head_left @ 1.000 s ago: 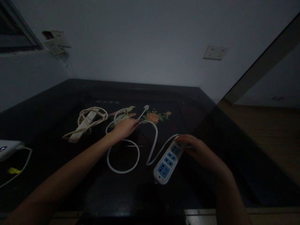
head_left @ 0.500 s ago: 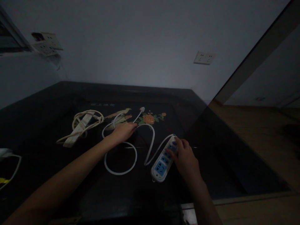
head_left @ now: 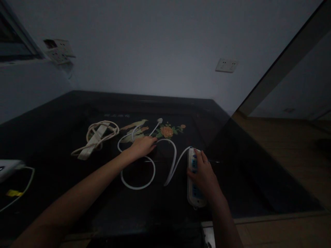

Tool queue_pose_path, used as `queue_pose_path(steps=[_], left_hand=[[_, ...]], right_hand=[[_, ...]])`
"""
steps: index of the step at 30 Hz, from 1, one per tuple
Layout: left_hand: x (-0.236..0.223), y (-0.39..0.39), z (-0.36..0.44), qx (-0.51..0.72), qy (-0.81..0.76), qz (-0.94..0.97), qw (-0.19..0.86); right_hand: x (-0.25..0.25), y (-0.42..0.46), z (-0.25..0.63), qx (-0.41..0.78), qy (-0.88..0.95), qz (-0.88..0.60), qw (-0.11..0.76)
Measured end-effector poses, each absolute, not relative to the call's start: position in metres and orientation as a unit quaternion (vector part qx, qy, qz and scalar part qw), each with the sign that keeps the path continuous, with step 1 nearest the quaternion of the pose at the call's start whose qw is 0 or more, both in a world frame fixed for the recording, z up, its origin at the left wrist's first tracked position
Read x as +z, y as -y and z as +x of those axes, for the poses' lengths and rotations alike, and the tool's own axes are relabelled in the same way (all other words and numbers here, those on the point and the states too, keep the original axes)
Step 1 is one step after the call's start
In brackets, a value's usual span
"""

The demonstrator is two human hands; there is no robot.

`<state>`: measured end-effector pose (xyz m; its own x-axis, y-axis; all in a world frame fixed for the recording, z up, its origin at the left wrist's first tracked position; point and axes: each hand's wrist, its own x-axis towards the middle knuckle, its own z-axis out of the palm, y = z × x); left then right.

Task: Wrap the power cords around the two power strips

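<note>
A white power strip point(head_left: 194, 193) with blue sockets lies on a dark table point(head_left: 51, 137), pointing towards me. My right hand point(head_left: 204, 175) is wrapped over its middle. The strip's white cable point(head_left: 144, 172) snakes left in loops to a plug point(head_left: 159, 121) near the painted flowers. My left hand point(head_left: 141, 146) rests closed on that cable near the plug end, fingers curled over it.
A cream power strip point(head_left: 93, 140) bundled in its own cord lies at the left. A white device point(head_left: 7, 167) with a cable and yellow tag sits at the table's left edge. Wall sockets point(head_left: 227, 65) are on the back wall. Wooden floor shows at the right.
My right hand has turned the blue-socket strip from slanted to nearly straight towards me, shifting it right. My left hand stays on the cable.
</note>
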<state>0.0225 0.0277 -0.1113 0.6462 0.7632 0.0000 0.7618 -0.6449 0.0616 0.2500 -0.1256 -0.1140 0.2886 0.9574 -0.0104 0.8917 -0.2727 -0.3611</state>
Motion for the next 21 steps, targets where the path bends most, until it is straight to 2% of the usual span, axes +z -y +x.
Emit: queue_pose_path(steps=[8, 11, 17, 21], left_hand=[[-0.113, -0.024, 0.027, 0.020, -0.412, 0.911, 0.023], [-0.099, -0.013, 0.029, 0.052, -0.367, 0.928, 0.021], [-0.067, 0.021, 0.042, 0.120, -0.140, 0.983, 0.018], [-0.055, 0.027, 0.043, 0.128, -0.107, 0.986, 0.015]], right_hand=[[-0.125, 0.124, 0.246, 0.059, 0.567, -0.807, 0.151], [-0.128, 0.121, 0.247, 0.065, 0.568, -0.798, 0.191], [-0.126, 0.123, 0.251, 0.126, 0.551, -0.771, 0.294], [-0.121, 0.127, 0.261, 0.154, 0.544, -0.747, 0.351]])
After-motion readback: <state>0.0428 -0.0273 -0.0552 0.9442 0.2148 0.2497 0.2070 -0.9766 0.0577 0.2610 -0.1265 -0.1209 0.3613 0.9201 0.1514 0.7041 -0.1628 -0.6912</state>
